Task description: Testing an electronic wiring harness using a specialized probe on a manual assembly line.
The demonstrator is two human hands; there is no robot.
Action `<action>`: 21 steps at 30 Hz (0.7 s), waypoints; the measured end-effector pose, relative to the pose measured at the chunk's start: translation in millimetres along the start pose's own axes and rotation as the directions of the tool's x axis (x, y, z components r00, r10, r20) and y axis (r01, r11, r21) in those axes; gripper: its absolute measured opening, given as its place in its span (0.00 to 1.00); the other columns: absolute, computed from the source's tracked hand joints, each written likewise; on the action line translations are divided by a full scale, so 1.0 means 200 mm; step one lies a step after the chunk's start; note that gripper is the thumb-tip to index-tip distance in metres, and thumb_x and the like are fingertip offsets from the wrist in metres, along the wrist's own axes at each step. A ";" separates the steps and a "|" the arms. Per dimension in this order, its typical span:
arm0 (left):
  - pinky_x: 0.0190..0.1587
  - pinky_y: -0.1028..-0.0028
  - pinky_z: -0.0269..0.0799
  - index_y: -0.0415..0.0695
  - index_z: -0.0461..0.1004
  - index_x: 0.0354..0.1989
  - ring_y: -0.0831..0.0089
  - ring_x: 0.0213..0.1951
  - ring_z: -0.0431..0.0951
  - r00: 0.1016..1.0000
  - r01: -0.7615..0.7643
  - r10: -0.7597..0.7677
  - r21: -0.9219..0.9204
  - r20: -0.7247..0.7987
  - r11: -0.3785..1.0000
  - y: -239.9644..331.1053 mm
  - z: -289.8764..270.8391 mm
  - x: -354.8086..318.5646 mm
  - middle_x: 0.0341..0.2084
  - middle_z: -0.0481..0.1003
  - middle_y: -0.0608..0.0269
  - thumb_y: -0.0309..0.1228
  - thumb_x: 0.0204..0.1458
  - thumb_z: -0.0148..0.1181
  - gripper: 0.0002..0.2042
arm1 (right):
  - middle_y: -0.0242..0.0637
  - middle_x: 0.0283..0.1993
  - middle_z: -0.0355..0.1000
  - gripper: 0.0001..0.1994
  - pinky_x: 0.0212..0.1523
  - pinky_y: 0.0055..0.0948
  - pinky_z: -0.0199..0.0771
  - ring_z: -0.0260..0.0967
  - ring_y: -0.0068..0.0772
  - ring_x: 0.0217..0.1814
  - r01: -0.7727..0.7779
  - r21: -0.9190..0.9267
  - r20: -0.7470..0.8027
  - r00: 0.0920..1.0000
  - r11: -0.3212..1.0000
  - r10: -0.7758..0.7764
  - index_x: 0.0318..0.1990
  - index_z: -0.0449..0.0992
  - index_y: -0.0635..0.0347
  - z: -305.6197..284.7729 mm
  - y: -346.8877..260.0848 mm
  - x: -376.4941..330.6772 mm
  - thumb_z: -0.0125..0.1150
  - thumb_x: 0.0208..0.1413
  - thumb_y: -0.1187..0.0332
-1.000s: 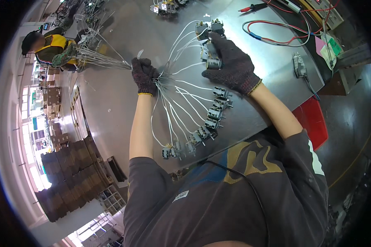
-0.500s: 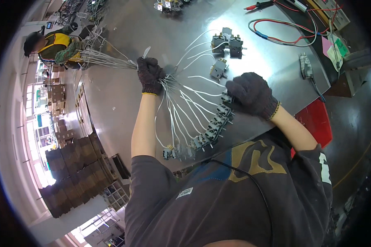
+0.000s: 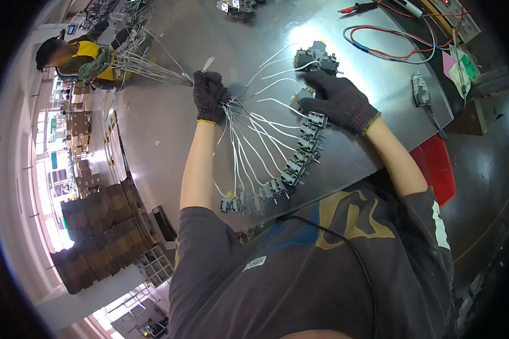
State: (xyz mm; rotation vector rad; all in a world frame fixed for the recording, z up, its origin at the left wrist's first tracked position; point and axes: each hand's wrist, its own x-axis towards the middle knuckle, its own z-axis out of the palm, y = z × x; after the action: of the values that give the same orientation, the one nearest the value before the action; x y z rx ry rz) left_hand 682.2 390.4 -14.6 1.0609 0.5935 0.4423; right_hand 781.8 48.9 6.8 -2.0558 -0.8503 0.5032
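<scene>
My left hand (image 3: 208, 94), in a dark knit glove, grips a bundle of white wires (image 3: 152, 70) where they fan out across the metal table (image 3: 169, 130). Each wire ends in a small grey switch part; several of these lie in a curved row (image 3: 291, 166) near the table's front edge. My right hand (image 3: 340, 101), also gloved, rests at the top of that row, fingers on a grey switch part (image 3: 304, 97). A few more grey parts (image 3: 316, 56) lie just beyond my right hand.
Another person in yellow (image 3: 79, 53) works at the far left end of the wires. Red and black test leads (image 3: 390, 42) and a small grey device (image 3: 419, 89) lie at the right. A red bin (image 3: 435, 169) stands beside the table; stacked brown trays (image 3: 90, 237) stand lower left.
My right hand moved from the far parts down to the row near the front edge, then back up to the top of the row. My left hand kept its grip on the wires.
</scene>
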 end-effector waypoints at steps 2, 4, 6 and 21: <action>0.15 0.74 0.52 0.50 0.74 0.28 0.79 0.10 0.51 1.000 0.010 -0.010 -0.010 -0.010 1.000 0.00 0.01 0.00 0.10 0.59 0.76 0.60 0.63 0.51 0.25 | 0.42 0.38 0.78 0.27 0.45 0.40 0.77 0.77 0.43 0.40 0.073 -0.103 -0.006 0.997 0.992 -0.074 0.56 0.76 0.52 0.05 -0.03 0.06 0.69 0.52 0.48; 0.15 0.74 0.52 0.51 0.74 0.28 0.79 0.10 0.51 1.000 0.015 -0.015 -0.019 0.020 1.000 0.01 0.01 -0.01 0.10 0.59 0.76 0.60 0.62 0.51 0.25 | 0.44 0.46 0.78 0.26 0.52 0.44 0.76 0.76 0.51 0.49 0.134 -0.238 0.059 0.991 0.962 -0.124 0.54 0.75 0.53 0.08 -0.05 0.09 0.67 0.53 0.48; 0.15 0.74 0.52 0.51 0.73 0.27 0.79 0.10 0.51 0.999 0.045 -0.044 -0.031 0.021 0.999 0.01 0.01 -0.01 0.09 0.57 0.76 0.60 0.61 0.53 0.24 | 0.43 0.46 0.78 0.26 0.52 0.44 0.76 0.76 0.50 0.50 0.133 -0.238 0.048 0.991 0.962 -0.125 0.55 0.75 0.52 0.08 -0.05 0.07 0.67 0.52 0.48; 0.15 0.73 0.54 0.47 0.72 0.27 0.79 0.10 0.52 1.000 0.017 -0.016 0.048 -0.025 0.999 0.02 0.05 -0.02 0.09 0.56 0.74 0.57 0.63 0.53 0.25 | 0.36 0.41 0.78 0.19 0.43 0.31 0.76 0.75 0.27 0.39 0.078 0.288 -0.271 0.962 0.955 0.003 0.53 0.74 0.58 -0.24 0.07 -0.10 0.66 0.57 0.62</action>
State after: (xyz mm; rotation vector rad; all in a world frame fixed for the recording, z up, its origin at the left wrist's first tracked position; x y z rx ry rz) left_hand 686.3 382.2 -7.1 1.0975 0.6374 0.4290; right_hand 803.3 2.2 24.7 -1.7766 -0.6099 0.2988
